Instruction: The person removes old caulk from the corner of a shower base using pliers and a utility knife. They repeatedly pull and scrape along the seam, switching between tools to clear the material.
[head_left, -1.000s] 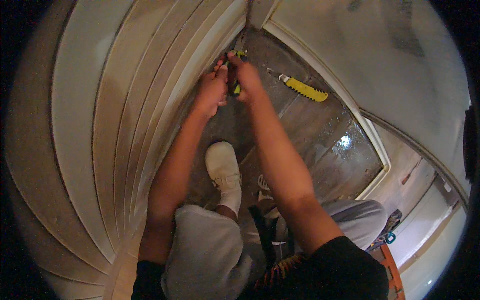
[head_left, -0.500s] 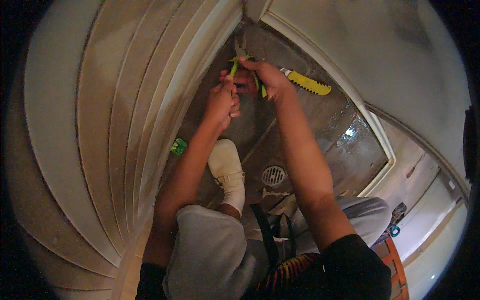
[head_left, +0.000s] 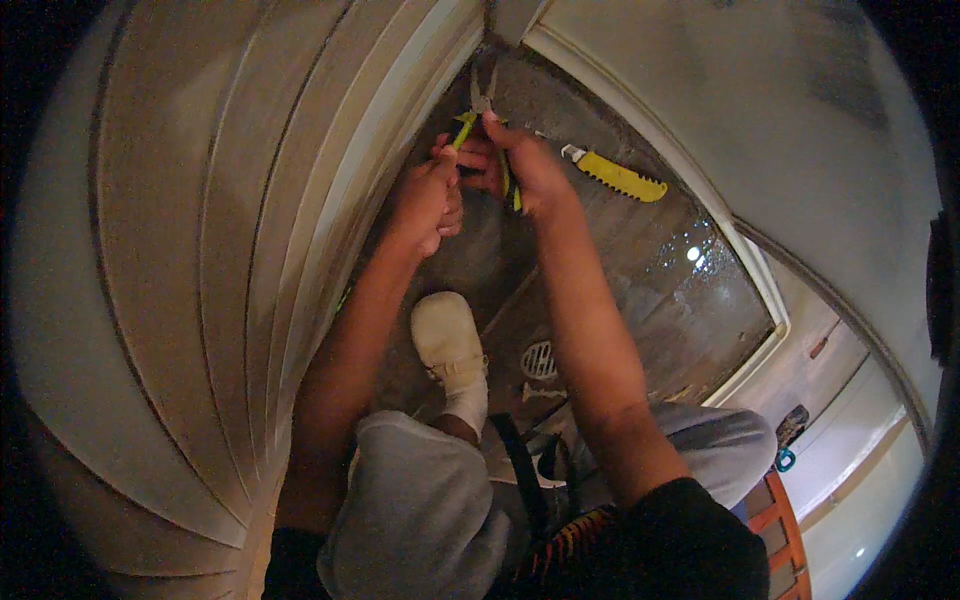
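Near the far corner, a pair of pliers [head_left: 483,100] with yellow-green handles points away from me, its metal jaws spread apart. My right hand [head_left: 532,168] is wrapped around the handles from the right, its thumb up by the pivot. My left hand [head_left: 427,205] is closed in a fist at the end of the left handle. Whether anything else sits within that fist is hidden. Right of my right hand, a yellow utility knife [head_left: 622,178] with black notches along its grip lies on the floor.
A dark, worn floor [head_left: 510,250] has a round white drain grate [head_left: 538,360] and a wet patch [head_left: 690,255] at the right. Curved panels [head_left: 220,250] rise on the left; a pale ledge [head_left: 640,115] borders the right. My light shoe [head_left: 445,335] is planted between my arms.
Both hands have shifted slightly left with the pliers, whose jaws now show more clearly and wider apart. The green scrap on the floor is now mostly hidden behind my left forearm.
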